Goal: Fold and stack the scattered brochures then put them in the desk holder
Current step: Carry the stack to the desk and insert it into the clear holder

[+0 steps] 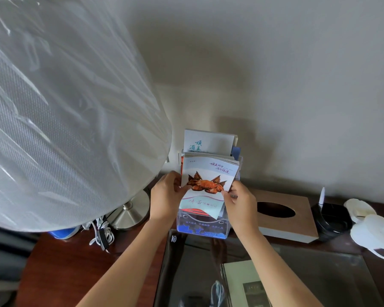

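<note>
Here's the stack [209, 173] of brochures, a thick wad with its edges squared up. The top sheet is pale, with a big orange crab in the middle, dark script in the upper right corner and reddish characters on a light blue band lower down. It stands nearly upright, with its lower end down in the front pocket of the clear holder [200, 228], and one bottom corner shows through the see-through wall. The upper half rises well above the rim. The holder sits on the dark wooden desk [60, 273] against the wall, with a blue printed strip along its base. Behind the stack, the rear pocket carries taller brochures [208, 140] with teal characters. Both arms reach in from below. The left hand [166, 193] has its thumb on the front face and its fingers curled behind, pinching the stack's left edge beside the crab. The right hand [239, 202] pinches the right edge a little lower, thumb across the front. A lamp [131, 209] stands to the left and a tissue box [284, 216] lies just right of the holder.
</note>
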The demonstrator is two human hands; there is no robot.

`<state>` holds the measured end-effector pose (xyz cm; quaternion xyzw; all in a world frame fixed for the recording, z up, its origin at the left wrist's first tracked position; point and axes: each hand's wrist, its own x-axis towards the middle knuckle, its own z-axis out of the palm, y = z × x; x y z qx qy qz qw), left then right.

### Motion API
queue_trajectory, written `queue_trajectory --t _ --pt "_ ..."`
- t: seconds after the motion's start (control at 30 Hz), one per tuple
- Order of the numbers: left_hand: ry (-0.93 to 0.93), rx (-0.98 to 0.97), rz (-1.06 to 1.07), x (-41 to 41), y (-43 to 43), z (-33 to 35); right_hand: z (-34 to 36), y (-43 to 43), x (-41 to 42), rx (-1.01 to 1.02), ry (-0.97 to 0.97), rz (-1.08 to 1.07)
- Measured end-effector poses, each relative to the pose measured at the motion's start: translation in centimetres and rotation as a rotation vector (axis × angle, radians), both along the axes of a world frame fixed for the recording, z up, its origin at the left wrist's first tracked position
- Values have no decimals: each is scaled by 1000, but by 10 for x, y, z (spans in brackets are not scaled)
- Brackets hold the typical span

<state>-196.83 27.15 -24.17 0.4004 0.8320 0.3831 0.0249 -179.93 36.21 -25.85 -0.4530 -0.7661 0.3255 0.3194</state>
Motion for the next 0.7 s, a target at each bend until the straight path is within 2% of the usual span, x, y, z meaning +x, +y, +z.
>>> queue_trajectory --t 0.23,0.47,0.7 --pt "-14 -2 -76 1 -4 -1 -6 -1 6 -23 24 39" --pt "-75 -120 -115 5 -15 -24 -26 -5 17 -68 -76 105" --pt "-257 -83 73 6 -17 -44 -29 -13 3 -59 -145 9"
